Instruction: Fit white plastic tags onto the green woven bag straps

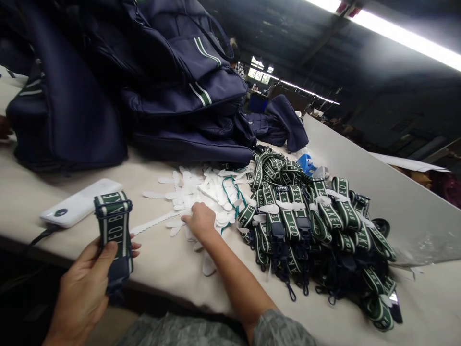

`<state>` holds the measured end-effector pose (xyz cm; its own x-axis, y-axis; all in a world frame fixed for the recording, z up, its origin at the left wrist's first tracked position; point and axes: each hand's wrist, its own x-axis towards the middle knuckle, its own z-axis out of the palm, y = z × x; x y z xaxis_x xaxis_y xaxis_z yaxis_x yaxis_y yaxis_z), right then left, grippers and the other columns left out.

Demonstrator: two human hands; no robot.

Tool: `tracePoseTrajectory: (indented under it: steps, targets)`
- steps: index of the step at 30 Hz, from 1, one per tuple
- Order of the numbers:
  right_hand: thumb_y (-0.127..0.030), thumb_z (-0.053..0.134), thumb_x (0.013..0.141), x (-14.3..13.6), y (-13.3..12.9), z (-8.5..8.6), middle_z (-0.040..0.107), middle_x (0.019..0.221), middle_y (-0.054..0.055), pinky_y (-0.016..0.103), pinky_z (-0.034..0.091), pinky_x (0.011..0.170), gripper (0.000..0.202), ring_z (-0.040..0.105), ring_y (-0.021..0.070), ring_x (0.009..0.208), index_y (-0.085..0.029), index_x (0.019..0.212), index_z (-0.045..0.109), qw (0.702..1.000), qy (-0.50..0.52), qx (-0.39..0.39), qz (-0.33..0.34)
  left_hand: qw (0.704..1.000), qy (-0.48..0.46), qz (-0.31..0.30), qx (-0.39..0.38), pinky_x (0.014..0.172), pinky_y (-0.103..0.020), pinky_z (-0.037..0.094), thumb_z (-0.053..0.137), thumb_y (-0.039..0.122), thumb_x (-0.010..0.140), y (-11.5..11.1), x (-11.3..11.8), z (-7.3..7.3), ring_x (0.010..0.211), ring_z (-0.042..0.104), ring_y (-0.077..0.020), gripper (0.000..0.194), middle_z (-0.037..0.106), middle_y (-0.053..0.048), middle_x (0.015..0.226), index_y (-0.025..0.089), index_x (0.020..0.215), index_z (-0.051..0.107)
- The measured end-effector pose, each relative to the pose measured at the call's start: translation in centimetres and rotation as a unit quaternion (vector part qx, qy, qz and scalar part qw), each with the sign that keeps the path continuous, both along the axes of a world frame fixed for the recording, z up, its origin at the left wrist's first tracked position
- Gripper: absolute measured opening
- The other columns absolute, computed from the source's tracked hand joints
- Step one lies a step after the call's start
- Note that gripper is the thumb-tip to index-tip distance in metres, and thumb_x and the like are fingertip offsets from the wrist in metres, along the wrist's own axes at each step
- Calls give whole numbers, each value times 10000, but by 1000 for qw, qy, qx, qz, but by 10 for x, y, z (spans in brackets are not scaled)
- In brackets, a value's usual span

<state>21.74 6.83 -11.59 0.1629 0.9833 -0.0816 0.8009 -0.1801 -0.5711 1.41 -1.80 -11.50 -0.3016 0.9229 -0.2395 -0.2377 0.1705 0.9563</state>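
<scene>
My left hand [84, 283] grips a folded green and white lettered webbing strap [114, 216] with a dark buckle, held up off the table's front edge. At the heap of loose white tie strips [212, 185], my right hand [201, 222] has its fingers closed at the head of a white serrated strip [153, 222]. That strip stretches left until it passes behind the held strap. Whether its far end touches my left hand, I cannot tell. A pile of similar folded straps [288, 211], several banded with white strips, lies to the right.
Navy bags [187, 105] are stacked along the back left. A white device [82, 203] with a cable lies at left. Teal cord [234, 192] tangles into the strips. A blue object [306, 164] sits behind the straps, and a pale panel [360, 178] borders the right side.
</scene>
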Motion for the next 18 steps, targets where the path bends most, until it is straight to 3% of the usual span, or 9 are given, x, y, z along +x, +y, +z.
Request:
tracePoseTrajectory:
  steps: [6, 10, 14, 18]
  targets:
    - [-260, 765, 751, -8, 1, -19, 692, 874, 34, 335, 450, 825, 115, 630, 225, 894, -183, 746, 680, 996, 84, 12, -29, 996, 87, 4, 24, 646, -117, 500, 756, 504, 741, -1, -6, -4, 721, 660, -119, 363, 735, 21, 800, 228, 974, 721]
    - [-348, 612, 889, -7, -7, -19, 671, 827, 16, 274, 465, 769, 203, 613, 172, 827, -171, 856, 705, 971, 230, 58, -14, 991, 130, -14, 38, 628, -117, 484, 747, 491, 759, -3, -15, 3, 733, 667, -125, 372, 729, 34, 773, 236, 1025, 695]
    - [-380, 460, 946, -20, -18, -11, 606, 692, 1, 222, 476, 598, 340, 571, 118, 610, -130, 994, 685, 916, 392, 54, 64, 982, 121, -145, 14, 642, -170, 502, 729, 534, 772, -5, -18, 23, 756, 684, -168, 468, 752, -6, 820, 213, 1105, 659]
    - [-306, 578, 837, -35, -31, -6, 516, 588, -37, 205, 424, 541, 182, 494, 95, 539, -142, 810, 652, 873, 472, 44, 115, 953, 87, -291, 16, 658, -223, 505, 727, 526, 778, -4, -8, 37, 754, 675, -199, 488, 738, -57, 796, 169, 1100, 641]
